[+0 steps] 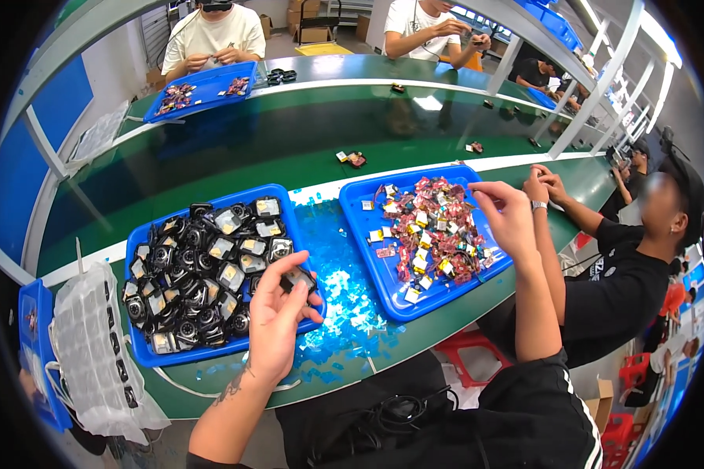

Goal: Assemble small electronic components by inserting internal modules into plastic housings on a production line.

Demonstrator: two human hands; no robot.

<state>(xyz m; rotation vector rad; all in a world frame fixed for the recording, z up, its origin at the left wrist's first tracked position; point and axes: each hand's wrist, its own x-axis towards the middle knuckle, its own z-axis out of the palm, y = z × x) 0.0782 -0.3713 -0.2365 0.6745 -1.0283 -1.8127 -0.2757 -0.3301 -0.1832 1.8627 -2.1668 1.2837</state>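
Observation:
My left hand (275, 322) is closed around a black watch case (297, 278), at the right edge of a blue tray (137, 344). That tray is heaped with black watch cases (203, 258), several with a pale square showing on them. My right hand (510, 219) is raised over the right side of a second blue tray (395, 309), thumb and forefinger drawn together in a pinch. Whether anything is between those fingertips I cannot make out. Small red circuit parts with white and yellow pieces (434, 230) lie piled in this second tray.
Blue film scraps (336, 305) litter the green bench between the trays. A clear compartment tray (94, 344) stands at the left. Beyond runs a green conveyor belt (289, 133) carrying a loose part (353, 159). A co-worker (626, 266) sits close on the right; others work opposite.

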